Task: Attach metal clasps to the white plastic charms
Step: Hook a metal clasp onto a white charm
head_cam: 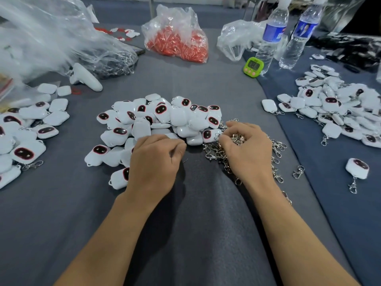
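Charms already fitted with clasps form a finished heap at the far left of the desk. Next comes the loose pile of white plastic charms, dead ahead, its near edge touching my left hand. That hand lies knuckles up, fingers curled under at the pile's rim; whether they pinch a charm I cannot tell. Just to the right the metal clasps lie in a tangle, and my right hand sits on top, its fingers curled round a clump of them. So charms lie just beyond the left hand and clasps under the right. I judge the coming move carries one clasp leftward to a charm's loop. Farther right, a second finished heap lies on blue cloth.
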Motion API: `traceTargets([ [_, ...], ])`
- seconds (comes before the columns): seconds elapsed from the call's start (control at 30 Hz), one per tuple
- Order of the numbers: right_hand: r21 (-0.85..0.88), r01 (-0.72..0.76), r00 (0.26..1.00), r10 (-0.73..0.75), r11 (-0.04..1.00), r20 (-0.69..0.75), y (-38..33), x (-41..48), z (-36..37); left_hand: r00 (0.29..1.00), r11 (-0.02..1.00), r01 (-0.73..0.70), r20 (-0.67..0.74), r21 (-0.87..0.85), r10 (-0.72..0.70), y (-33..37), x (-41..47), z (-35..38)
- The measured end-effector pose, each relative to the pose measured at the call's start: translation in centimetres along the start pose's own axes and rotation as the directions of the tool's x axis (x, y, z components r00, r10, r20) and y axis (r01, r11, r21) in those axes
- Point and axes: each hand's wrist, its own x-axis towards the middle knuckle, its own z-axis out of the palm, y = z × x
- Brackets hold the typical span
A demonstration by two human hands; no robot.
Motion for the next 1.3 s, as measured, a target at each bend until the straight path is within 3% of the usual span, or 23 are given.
traceTargets([
  [0.17, 0.117, -0.031, 0.999, 0.028, 0.993, 0.025, -1.1, -0.5, 0.1, 0.985, 0.979, 0.129, -0.092, -0.157, -0.144, 0.3, 0.0, -0.3],
  [0.3, 0.283, -0.022, 0.995, -0.006, 0.959, 0.1, -2.5, -1.6, 0.5, 0.945, 0.903, 0.238, -0.131, -0.357, -0.301, 0.8, 0.2, -0.2],
  [0.4, 0.162, 0.114, 0.928, -0.163, 0.98, 0.334, -3.4, -3.4, 1.0, 0.908, 0.853, 0.293, -0.153, -0.432, -0.39, 0.3, 0.5, -0.3],
  [0.5, -0.006, 0.238, 0.814, -0.196, 0.971, 0.546, -3.9, -4.3, 1.7, 0.881, 0.735, 0.336, -0.08, -0.59, -0.467, 0.2, 0.8, -0.6],
  [0.57, 0.022, 0.176, 0.849, -0.163, 0.984, 0.502, -3.8, -4.1, 1.8, 0.877, 0.67, 0.345, -0.03, -0.658, -0.48, 0.1, 1.1, -0.8],
  [0.63, 0.171, 0.03, 0.915, -0.096, 0.985, 0.392, -3.7, -3.6, 1.7, 0.888, 0.655, 0.346, 0.008, -0.672, -0.46, 0.0, 1.2, -0.8],
  [0.7, 0.361, -0.147, 0.909, -0.019, 0.921, 0.417, -3.7, -3.2, 1.6, 0.901, 0.627, 0.367, 0.094, -0.687, -0.424, -0.1, 1.2, -0.6],
  [0.77, 0.417, -0.21, 0.881, -0.013, 0.884, 0.473, -3.6, -3.1, 1.9, 0.918, 0.611, 0.378, 0.195, -0.696, -0.345, 0.1, 1.1, -0.5],
  [0.83, 0.394, -0.199, 0.881, -0.012, 0.897, 0.473, -3.4, -3.1, 2.2, 0.944, 0.693, 0.326, 0.174, -0.643, -0.282, 0.2, 1.1, -0.6],
  [0.93, 0.444, -0.268, 0.907, 0.068, 0.855, 0.416, -3.1, -2.6, 2.3, 0.978, 0.912, 0.206, 0.083, -0.354, -0.189, -0.5, 1.0, -1.8],
  [1.0, 0.467, -0.314, 0.907, 0.117, 0.826, 0.404, -2.9, -2.5, 2.3, 0.962, 0.982, 0.155, 0.242, -0.111, -0.125, -0.9, 0.7, -3.0],
  [1.1, 0.467, -0.348, 0.893, 0.138, 0.813, 0.427, -2.7, -2.5, 2.3, 0.871, 0.99, 0.049, 0.478, 0.135, -0.108, -0.9, 0.2, -4.0],
  [1.2, 0.51, -0.394, 0.87, 0.131, 0.764, 0.476, -2.9, -2.6, 2.3, 0.844, 0.988, 0.01, 0.528, 0.155, -0.091, -0.8, 0.4, -4.5],
  [1.3, 0.559, -0.43, 0.85, 0.11, 0.709, 0.515, -3.0, -2.5, 2.3, 0.868, 0.989, -0.055, 0.496, 0.138, -0.021, -0.7, 0.3, -4.3],
])
